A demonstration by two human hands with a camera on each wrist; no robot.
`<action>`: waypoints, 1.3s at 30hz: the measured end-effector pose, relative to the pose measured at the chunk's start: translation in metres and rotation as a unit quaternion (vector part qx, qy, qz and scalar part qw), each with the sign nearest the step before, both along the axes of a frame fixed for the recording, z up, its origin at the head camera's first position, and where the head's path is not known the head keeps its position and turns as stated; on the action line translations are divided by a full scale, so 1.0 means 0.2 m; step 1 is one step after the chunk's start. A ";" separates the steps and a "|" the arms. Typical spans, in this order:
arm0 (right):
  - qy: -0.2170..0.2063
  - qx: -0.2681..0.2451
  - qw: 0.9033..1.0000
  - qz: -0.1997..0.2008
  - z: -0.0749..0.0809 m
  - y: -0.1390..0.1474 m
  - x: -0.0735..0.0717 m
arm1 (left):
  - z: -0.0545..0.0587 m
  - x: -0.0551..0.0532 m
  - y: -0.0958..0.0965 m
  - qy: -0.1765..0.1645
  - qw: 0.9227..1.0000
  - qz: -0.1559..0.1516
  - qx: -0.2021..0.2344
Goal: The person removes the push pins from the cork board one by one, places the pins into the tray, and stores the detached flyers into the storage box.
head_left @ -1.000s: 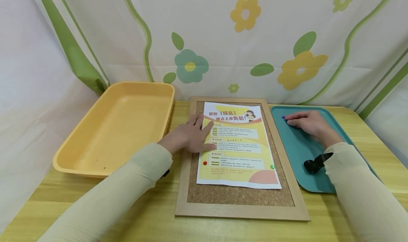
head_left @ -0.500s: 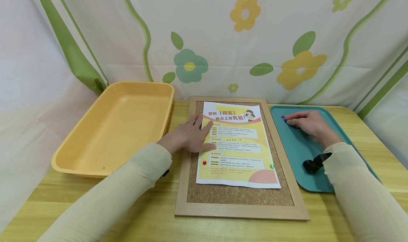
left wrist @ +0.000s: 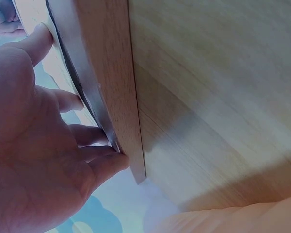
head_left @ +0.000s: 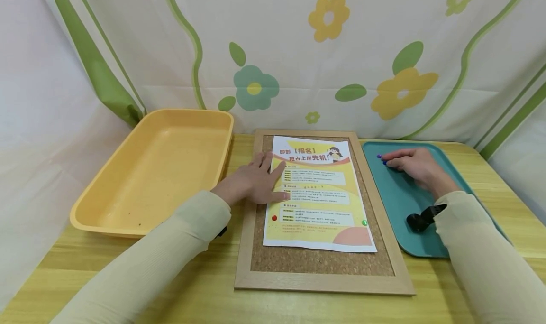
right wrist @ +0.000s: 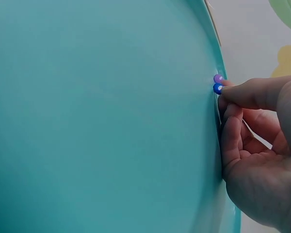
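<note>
My left hand rests with spread fingers on the left edge of a printed yellow and white poster. The poster lies on a cork board with a wooden frame. In the left wrist view, fingertips reach over the board's frame. A red pushpin and a green pushpin sit in the poster's lower part. Over the teal tray, my right hand pinches a blue pushpin between thumb and index finger. A purple pushpin lies right beside it.
A yellow tray with raised walls stands left of the board, with a few tiny specks inside. A black wrist camera hangs over the teal tray. Behind the wooden table hangs a flowered curtain.
My right fingertips have shifted slightly right, away from the purple pushpin, and the blue one shows at their tips. The left hand and poster have stayed in place.
</note>
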State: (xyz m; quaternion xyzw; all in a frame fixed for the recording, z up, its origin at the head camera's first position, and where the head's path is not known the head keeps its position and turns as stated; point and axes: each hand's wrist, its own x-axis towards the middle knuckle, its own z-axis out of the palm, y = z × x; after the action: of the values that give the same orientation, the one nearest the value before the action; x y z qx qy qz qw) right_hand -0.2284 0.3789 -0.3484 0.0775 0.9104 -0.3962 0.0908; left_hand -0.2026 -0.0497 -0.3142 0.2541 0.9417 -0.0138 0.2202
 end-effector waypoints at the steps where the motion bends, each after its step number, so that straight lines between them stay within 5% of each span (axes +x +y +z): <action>1: 0.000 -0.002 1.000 -0.001 0.00 0.00 0.00 | 0.00 0.00 0.00 0.000 1.000 0.000 0.000; 16: 0.004 -0.089 0.996 -0.003 0.02 0.01 0.01 | 0.00 0.00 -0.01 -0.001 1.000 -0.003 0.001; 26: 0.007 -0.068 0.998 -0.001 0.04 -0.04 0.01 | 0.00 0.00 0.00 0.001 1.000 0.000 0.001; 39: 0.035 -0.052 0.998 0.018 0.11 -0.33 0.03 | 0.00 0.00 0.00 0.001 1.000 -0.002 -0.003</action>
State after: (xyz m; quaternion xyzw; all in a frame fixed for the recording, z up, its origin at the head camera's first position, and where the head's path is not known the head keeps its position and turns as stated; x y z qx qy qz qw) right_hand -0.2222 0.3132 -0.3259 0.0424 0.8926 -0.4434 0.0703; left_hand -0.2034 -0.0492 -0.3138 0.2549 0.9415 -0.0176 0.2196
